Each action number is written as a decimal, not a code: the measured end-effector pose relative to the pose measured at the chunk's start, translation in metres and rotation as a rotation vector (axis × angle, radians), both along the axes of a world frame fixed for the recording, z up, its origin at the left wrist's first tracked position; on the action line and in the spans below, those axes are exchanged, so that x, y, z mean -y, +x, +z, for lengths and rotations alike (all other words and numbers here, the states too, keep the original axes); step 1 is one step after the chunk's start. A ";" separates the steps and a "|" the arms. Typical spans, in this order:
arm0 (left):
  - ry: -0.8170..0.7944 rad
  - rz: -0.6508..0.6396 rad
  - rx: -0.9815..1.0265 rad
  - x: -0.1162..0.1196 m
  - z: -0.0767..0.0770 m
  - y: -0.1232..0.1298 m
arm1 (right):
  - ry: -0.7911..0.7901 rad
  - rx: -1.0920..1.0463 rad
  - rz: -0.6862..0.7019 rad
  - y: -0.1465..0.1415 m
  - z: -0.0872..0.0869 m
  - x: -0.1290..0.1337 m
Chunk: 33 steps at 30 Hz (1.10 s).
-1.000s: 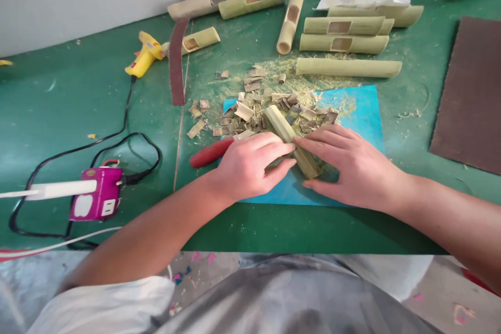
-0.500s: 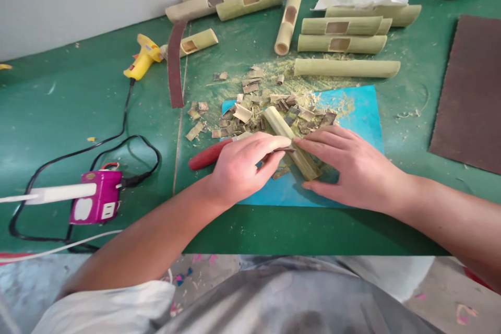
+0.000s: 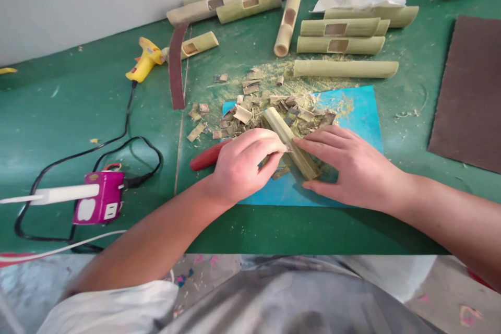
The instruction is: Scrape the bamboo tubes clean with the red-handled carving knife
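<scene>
A pale green bamboo piece [image 3: 278,121] lies slantwise on a blue sheet [image 3: 352,96]. My left hand [image 3: 250,164] is closed in a pinch over its middle, on a small brown scrap of sandpaper mostly hidden by the fingers. From the right, my right hand [image 3: 352,167] holds the bamboo against the sheet, fingertips along its side and thumb at its near end. Bamboo chips [image 3: 245,114] and fine dust lie around the far end. A red-handled tool [image 3: 209,156] is partly covered by my left hand.
Windowed bamboo tubes [image 3: 338,44] and an uncut-looking tube [image 3: 346,69] lie beyond the chips. A yellow glue gun [image 3: 144,60] and brown strip [image 3: 177,68] are at left, with a purple power adapter [image 3: 99,198] and cords nearer. A dark brown sheet [image 3: 467,94] lies at right.
My left fingers have shifted slightly left and down along the bamboo, and the scrap in them shows less. My right hand and the bamboo stay in place. The view has shifted slightly.
</scene>
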<state>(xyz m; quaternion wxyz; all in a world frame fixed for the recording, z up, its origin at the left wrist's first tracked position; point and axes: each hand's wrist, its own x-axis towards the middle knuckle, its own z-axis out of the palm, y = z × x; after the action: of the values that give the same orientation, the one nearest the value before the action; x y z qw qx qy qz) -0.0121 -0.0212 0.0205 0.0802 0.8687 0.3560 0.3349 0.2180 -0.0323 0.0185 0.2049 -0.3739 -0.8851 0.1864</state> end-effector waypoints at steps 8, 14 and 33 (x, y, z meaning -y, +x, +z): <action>-0.007 -0.027 -0.047 -0.001 -0.004 -0.002 | 0.005 -0.003 -0.004 0.000 0.000 -0.001; 0.038 -0.039 -0.157 0.000 -0.005 -0.002 | 0.003 0.002 -0.004 0.000 -0.001 0.000; 0.145 -0.033 -0.121 0.003 -0.001 -0.003 | 0.008 -0.001 -0.008 0.000 -0.001 -0.001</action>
<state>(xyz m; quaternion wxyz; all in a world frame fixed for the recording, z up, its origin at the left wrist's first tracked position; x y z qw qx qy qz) -0.0150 -0.0240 0.0191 0.0009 0.8966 0.3206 0.3054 0.2179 -0.0314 0.0175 0.2073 -0.3764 -0.8843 0.1824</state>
